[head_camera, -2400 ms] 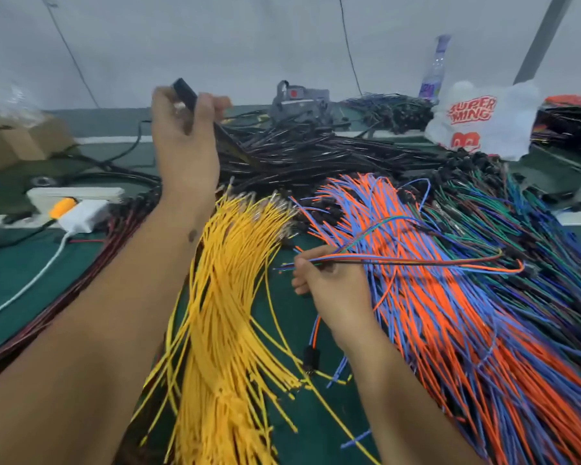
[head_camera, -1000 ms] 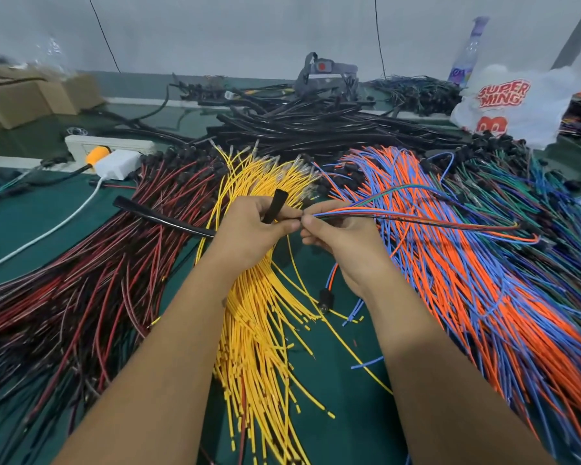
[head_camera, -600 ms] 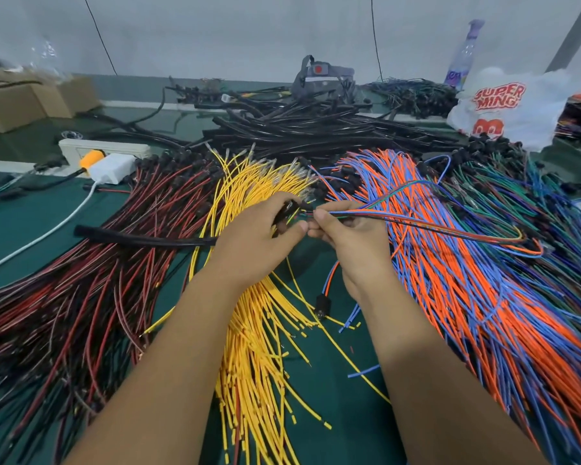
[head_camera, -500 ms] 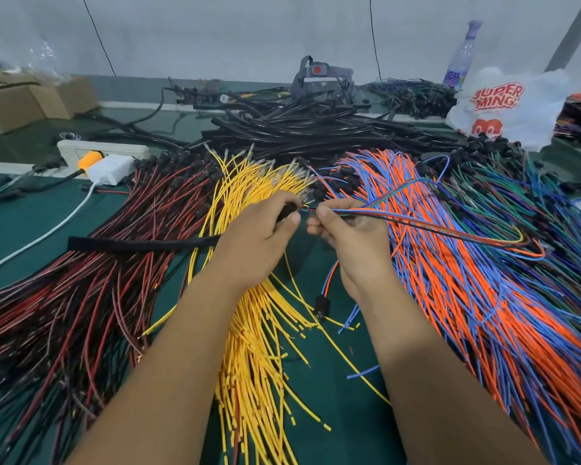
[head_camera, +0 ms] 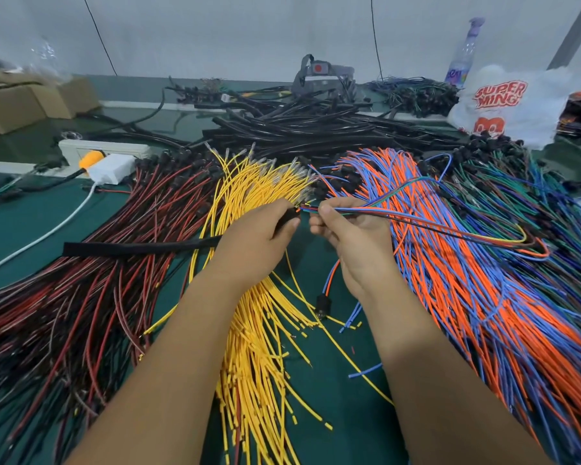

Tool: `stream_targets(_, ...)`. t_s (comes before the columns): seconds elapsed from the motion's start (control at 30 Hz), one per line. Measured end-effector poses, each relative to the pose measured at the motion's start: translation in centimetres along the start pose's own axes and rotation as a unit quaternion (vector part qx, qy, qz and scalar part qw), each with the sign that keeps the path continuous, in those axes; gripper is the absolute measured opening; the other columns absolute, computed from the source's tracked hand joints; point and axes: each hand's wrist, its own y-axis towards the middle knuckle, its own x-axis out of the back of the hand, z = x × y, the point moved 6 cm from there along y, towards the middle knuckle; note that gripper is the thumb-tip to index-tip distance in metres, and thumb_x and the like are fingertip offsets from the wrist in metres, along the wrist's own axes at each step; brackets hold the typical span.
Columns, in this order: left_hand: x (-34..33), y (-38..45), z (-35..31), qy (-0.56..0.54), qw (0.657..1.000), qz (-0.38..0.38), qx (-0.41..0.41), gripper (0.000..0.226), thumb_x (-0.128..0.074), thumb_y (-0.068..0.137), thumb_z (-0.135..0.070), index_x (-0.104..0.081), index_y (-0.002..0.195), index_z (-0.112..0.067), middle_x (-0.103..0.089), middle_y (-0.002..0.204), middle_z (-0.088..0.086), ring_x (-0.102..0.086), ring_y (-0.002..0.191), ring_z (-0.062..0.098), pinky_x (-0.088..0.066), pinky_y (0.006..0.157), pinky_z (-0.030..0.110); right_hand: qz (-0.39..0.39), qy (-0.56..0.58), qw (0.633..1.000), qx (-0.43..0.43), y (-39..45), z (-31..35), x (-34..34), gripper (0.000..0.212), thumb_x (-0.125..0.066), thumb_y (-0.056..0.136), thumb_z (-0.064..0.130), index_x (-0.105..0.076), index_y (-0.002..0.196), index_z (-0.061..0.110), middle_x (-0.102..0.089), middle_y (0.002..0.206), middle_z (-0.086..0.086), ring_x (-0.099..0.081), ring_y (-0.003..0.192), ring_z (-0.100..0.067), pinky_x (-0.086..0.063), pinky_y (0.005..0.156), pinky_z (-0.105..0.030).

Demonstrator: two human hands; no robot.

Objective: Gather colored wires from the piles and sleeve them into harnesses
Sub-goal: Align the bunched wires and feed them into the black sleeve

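Green matting covers the worktop [head_camera: 34, 226], and heaps of wire fan across it from the near edge toward the far one. Nearest, two bare forearms reach in over the yellow wires [head_camera: 259, 357], which run from the near edge up the middle. Above that heap the two hands meet. On the left, the left hand [head_camera: 255, 236] has its fingers curled round the open end of a black sleeve [head_camera: 138, 248], whose flat length trails out leftward over the red and black wires [head_camera: 67, 313] that fill the near left side. Facing it, the right hand [head_camera: 353, 236] pinches a small bundle of colored wires [head_camera: 450, 229] between thumb and fingers, the bundle's tips touching the mouth of the sleeve; whether they are inside I cannot tell. From the pinch the bundle arcs out to the right and loops back over the orange and blue wires [head_camera: 477, 313], which spread toward the near right corner. Beyond those, along the right edge, lie green and blue wires [head_camera: 524, 203]. Farther back on the left sits a white power strip [head_camera: 104, 151] with a white plug in it. Behind the yellow heap lies a pile of black tubing [head_camera: 316, 129]. Toward the far right corner stand a white plastic bag [head_camera: 514, 105] with red lettering and a clear bottle [head_camera: 463, 52], and cardboard boxes [head_camera: 24, 102] sit at the far left.
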Motion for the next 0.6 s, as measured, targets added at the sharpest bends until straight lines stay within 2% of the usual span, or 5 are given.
stream_targets(0.17,-0.07,0.08,-0.12,0.015,1.000,-0.007,-0.011,0.016,-0.041,0.101,-0.030,-0.049,0.102,-0.016,-0.048,0.076,-0.004,-0.044,0.068,0.014,-0.034,0.057,0.035,0.016,-0.036,0.999,0.002,-0.23,-0.01,-0.19,0.013,-0.059,0.091,-0.006,-0.061,0.083,0.005,-0.063,0.068,-0.008,-0.064,0.060,-0.010,-0.052,0.061,-0.018)
stream_targets(0.27,-0.02,0.19,0.05,0.051,0.998,-0.023,-0.008,0.021,-0.041,0.101,-0.028,-0.050,0.115,-0.015,-0.054,0.097,0.002,-0.049,0.087,0.021,-0.041,0.072,0.038,0.033,-0.051,0.998,0.004,-0.42,0.04,-0.32,0.014,-0.059,0.091,-0.006,-0.061,0.082,0.005,-0.063,0.069,-0.009,-0.064,0.061,-0.010,-0.053,0.062,-0.018)
stream_targets(0.33,-0.14,0.31,0.17,0.097,0.995,-0.029,-0.015,0.024,-0.043,0.100,-0.027,-0.050,0.120,-0.015,-0.052,0.104,0.005,-0.047,0.096,0.024,-0.038,0.081,0.039,0.040,-0.066,0.997,-0.001,-0.46,0.07,-0.34,0.015,-0.059,0.090,-0.007,-0.062,0.082,0.006,-0.063,0.068,-0.007,-0.064,0.061,-0.011,-0.053,0.062,-0.019)
stream_targets(0.47,-0.33,0.27,0.21,0.172,0.984,-0.035,-0.036,0.022,-0.046,0.099,-0.028,-0.051,0.119,-0.020,-0.041,0.102,-0.001,-0.040,0.101,0.022,-0.024,0.081,0.033,0.050,-0.094,0.994,-0.017,-0.49,0.06,-0.27,0.018,-0.059,0.090,-0.006,-0.062,0.079,0.007,-0.063,0.064,-0.003,-0.063,0.060,-0.012,-0.053,0.061,-0.020)
stream_targets(0.6,-0.31,0.06,-0.28,0.196,0.978,-0.024,-0.062,0.022,-0.053,0.093,-0.033,-0.053,0.112,-0.022,-0.035,0.095,-0.006,-0.035,0.096,0.019,-0.019,0.077,0.030,0.057,-0.088,0.994,-0.040,-0.52,-0.19,-0.34,0.017,-0.058,0.091,-0.006,-0.061,0.080,0.006,-0.061,0.064,-0.006,-0.063,0.058,-0.010,-0.053,0.058,-0.019)
